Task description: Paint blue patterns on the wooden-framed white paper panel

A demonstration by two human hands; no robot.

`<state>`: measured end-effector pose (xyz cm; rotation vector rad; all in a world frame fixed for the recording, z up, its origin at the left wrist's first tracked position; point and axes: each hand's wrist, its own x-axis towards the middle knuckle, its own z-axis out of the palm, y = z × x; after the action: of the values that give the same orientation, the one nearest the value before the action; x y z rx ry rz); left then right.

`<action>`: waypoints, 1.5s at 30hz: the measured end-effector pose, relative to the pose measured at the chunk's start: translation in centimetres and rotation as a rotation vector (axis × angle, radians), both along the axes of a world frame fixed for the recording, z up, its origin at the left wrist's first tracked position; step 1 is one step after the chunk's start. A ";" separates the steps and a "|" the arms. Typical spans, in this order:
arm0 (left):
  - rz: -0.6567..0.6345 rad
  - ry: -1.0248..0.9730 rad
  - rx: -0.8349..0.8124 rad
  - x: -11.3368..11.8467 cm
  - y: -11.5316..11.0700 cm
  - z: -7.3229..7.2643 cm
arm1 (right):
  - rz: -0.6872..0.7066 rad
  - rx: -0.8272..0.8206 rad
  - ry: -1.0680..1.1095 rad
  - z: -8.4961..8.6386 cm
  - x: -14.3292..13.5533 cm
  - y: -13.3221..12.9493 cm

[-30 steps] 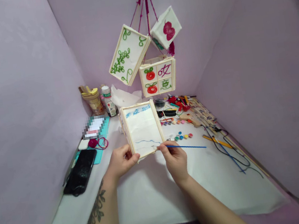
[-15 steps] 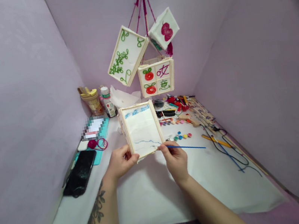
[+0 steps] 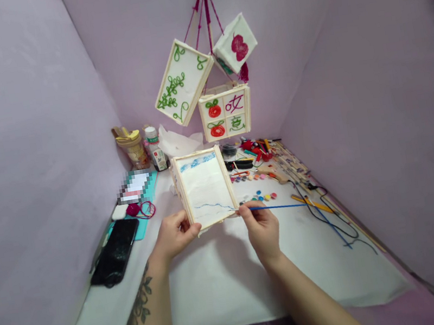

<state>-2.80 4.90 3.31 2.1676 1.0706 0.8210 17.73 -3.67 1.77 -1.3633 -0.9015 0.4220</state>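
A wood-framed box lantern (image 3: 206, 186) with white panels is held tilted over the white-covered table (image 3: 221, 293). Its front panel bears a blue painted band at the top and thin wavy blue lines low down. My left hand (image 3: 175, 234) grips the lantern's lower left corner, thumb on the front edge. Close to the lower right edge, my right hand (image 3: 261, 229) pinches a thin blue paintbrush (image 3: 281, 206). The brush handle points right, and its tip is near the frame edge, too small to make out clearly.
Decorated lanterns (image 3: 183, 82) hang at the back. Paint pots (image 3: 266, 196), pliers (image 3: 240, 164), a black cable (image 3: 334, 226) and sticks (image 3: 293, 164) lie on the right. A black phone (image 3: 116, 252), magenta yarn (image 3: 133, 210), a bottle (image 3: 156, 150) and a cup (image 3: 134, 148) are left.
My right hand has moved right with the brush, toward the lantern's right edge, and the handle lies more level. The lower wavy blue line reaches farther right. My left hand keeps its grip.
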 end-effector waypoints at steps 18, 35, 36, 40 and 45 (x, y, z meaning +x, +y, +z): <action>-0.018 -0.006 -0.034 -0.2 0.2 -0.4 | 0.267 -0.006 -0.549 3.1 3.7 0.7; -0.009 0.018 -0.019 -0.1 -0.1 0.0 | 0.270 -0.064 -0.558 2.9 2.6 1.4; -0.006 0.022 -0.017 -0.1 -0.1 -0.1 | 0.272 -0.064 -0.554 2.9 2.5 1.4; -0.009 0.028 -0.015 -0.1 -0.1 -0.1 | 0.273 -0.060 -0.543 2.9 2.1 1.7; -0.014 0.025 -0.024 -0.1 -0.1 -0.2 | 0.282 -0.057 -0.537 3.0 1.6 1.9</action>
<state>-2.90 4.77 3.13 2.1688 1.0709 0.7731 19.37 -1.73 4.79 -1.4325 -1.5451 0.2973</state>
